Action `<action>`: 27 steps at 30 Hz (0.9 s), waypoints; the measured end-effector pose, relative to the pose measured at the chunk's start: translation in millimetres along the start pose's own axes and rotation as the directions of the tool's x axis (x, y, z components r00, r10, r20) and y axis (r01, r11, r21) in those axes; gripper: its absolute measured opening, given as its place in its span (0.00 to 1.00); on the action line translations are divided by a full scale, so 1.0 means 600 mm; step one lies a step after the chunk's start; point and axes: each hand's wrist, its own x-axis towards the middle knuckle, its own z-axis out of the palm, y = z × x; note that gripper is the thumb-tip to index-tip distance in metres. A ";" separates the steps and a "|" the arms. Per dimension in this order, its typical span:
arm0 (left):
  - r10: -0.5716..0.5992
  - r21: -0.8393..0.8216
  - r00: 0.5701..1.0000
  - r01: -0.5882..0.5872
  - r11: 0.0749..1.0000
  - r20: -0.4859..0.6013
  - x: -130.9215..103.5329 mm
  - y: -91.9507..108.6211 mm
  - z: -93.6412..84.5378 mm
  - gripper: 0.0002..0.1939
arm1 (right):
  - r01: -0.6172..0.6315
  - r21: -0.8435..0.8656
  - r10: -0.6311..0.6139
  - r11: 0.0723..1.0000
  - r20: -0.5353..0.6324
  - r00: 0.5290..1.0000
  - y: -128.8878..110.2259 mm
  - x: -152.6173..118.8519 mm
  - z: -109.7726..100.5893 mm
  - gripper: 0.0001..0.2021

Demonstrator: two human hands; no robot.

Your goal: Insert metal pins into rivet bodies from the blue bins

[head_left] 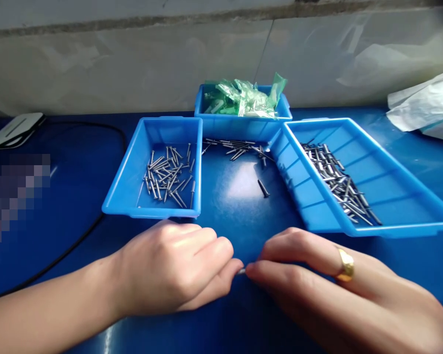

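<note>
Close together over the table front, my left hand [184,265] and my right hand [339,285] meet at a small silvery metal fastener [241,271]. The left fingers are curled into a fist, with thumb and forefinger pinching one end. My right thumb and fingertips pinch the other end; a gold ring is on that hand. Only a short bit of the fastener shows, so I cannot tell its exact kind. Just beyond the left hand is a blue tray [120,189] with many screws [164,174]. Beyond the right, a larger blue tray [395,172] holds a heap of rivets [335,182].
A third blue tray [239,125] at the back holds green plastic packets [243,98]. Loose fasteners [239,146] lie before it, and a single dark screw [263,188] lies nearer. A black cable [77,241] curves at left from a white device [16,129]. White plastic [424,101] lies back right.
</note>
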 end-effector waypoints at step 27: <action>-0.017 0.008 0.998 0.017 1.000 -0.063 -0.008 -0.004 0.000 0.21 | 0.269 -0.153 -0.277 0.951 -0.029 0.961 0.008 0.043 -0.007 0.24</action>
